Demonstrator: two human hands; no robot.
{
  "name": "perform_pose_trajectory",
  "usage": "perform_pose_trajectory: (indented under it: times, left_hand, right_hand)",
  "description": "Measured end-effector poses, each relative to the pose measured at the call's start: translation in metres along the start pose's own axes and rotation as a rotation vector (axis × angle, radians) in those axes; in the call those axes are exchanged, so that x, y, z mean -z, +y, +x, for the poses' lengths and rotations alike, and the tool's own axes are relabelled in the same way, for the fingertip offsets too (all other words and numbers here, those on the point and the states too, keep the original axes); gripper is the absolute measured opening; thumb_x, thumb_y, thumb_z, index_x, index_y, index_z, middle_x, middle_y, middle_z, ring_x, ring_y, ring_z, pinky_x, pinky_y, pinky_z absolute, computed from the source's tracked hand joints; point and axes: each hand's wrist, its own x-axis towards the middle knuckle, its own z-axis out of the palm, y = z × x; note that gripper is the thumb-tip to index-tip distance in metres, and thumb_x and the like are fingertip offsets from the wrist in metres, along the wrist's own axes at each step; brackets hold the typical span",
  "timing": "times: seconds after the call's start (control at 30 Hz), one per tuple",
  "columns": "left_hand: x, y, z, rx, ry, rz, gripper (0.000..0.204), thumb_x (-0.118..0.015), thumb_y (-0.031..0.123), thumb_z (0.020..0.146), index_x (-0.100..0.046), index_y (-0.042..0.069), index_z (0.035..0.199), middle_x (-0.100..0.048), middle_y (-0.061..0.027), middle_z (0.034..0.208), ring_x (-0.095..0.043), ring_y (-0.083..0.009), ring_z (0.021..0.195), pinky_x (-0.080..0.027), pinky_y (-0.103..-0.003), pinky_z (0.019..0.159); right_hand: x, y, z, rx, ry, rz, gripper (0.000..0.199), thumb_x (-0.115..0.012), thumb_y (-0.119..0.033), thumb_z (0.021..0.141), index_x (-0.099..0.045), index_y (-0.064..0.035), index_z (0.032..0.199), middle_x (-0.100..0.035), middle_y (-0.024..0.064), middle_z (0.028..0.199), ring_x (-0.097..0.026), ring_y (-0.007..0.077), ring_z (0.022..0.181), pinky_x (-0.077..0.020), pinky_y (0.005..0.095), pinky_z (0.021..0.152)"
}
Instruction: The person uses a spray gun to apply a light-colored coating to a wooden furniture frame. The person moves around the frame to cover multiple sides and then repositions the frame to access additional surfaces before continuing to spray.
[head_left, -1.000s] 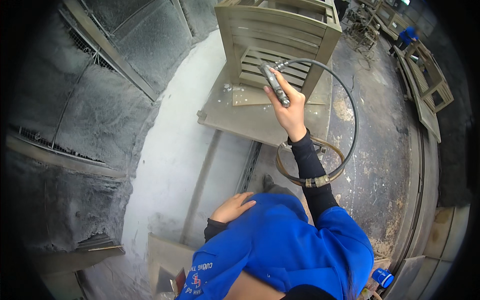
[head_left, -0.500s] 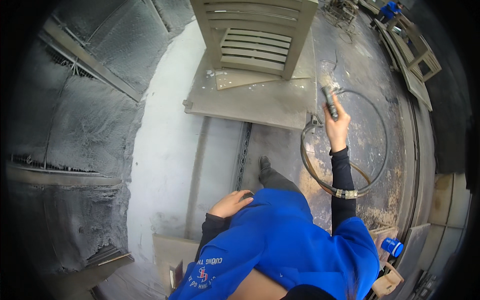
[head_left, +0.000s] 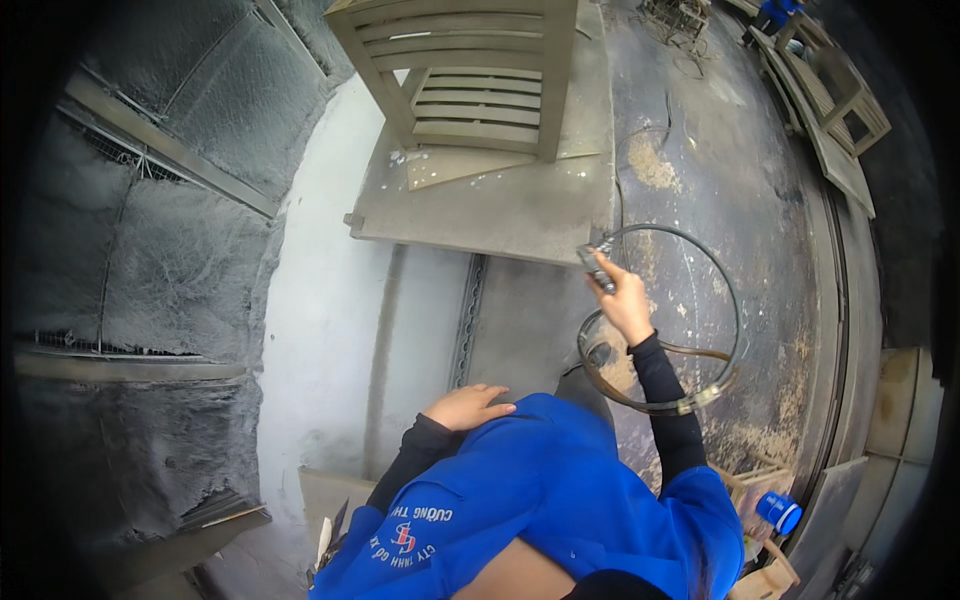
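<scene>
My right hand (head_left: 626,303) is closed around a dark metal spray gun (head_left: 598,268), held just off the near right corner of a flat board (head_left: 480,222). From the gun a dark hose (head_left: 732,290) loops out to the right and back under my forearm, where it is bound with a brown hose by light tape. My left hand (head_left: 468,407) rests with fingers stretched against my blue shirt and holds nothing visible. On the board stands a slatted wooden chair (head_left: 455,52), coated a dull grey-brown. A thin flat panel (head_left: 450,172) lies beneath it.
To the left run dusty grey filter panels (head_left: 190,240) beside a white strip of floor (head_left: 320,330). A chain (head_left: 467,325) lies in a floor channel ahead. Wooden furniture (head_left: 845,110) and a person in blue (head_left: 777,12) are far right. Behind my right arm sits a blue container (head_left: 778,512).
My right hand has moved left and nearer to me with the spray gun, and the hose loop swings along. The view has shifted, moving the chair left. My left hand stays by my shirt.
</scene>
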Motion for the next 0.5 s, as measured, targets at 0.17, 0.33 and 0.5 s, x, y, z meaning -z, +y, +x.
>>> perform_pose_trajectory:
  times: [0.17, 0.33, 0.5]
  left_hand:
    - [0.002, 0.099, 0.100, -0.024, 0.036, 0.068, 0.072, -0.046, 0.061, 0.101, -0.050, 0.005, 0.146, -0.058, -0.0274, 0.135, -0.055, -0.0419, 0.127, -0.044, -0.045, 0.107]
    - [0.002, 0.191, 0.196, -0.146, 0.031, -0.035, 0.072, -0.048, 0.060, 0.100, -0.052, 0.004, 0.144, -0.058, -0.0279, 0.134, -0.055, -0.0422, 0.126, -0.043, -0.045, 0.108]
    - [0.029, 0.221, 0.248, -0.156, 0.005, -0.126, 0.070, -0.051, 0.055, 0.102, -0.049, 0.002, 0.146, -0.057, -0.0280, 0.137, -0.054, -0.0397, 0.129, -0.043, -0.041, 0.109]
  right_hand:
    - [0.043, 0.028, 0.050, 0.322, -0.130, 0.120, 0.053, -0.076, -0.019, 0.088, -0.061, -0.0154, 0.139, -0.071, 0.0202, 0.112, -0.069, 0.0374, 0.102, -0.0560, 0.0399, 0.084]
    - [0.121, 0.085, 0.065, 0.390, -0.309, 0.132, 0.057, -0.077, -0.019, 0.086, -0.060, -0.0148, 0.141, -0.073, 0.0180, 0.100, -0.070, 0.0381, 0.088, -0.0561, 0.0403, 0.076]
    - [0.216, 0.170, 0.058, 0.343, -0.381, -0.094, 0.067, -0.077, -0.019, 0.081, -0.056, -0.0204, 0.145, -0.066, 0.0146, 0.082, -0.066, 0.0379, 0.072, -0.0524, 0.0463, 0.065]
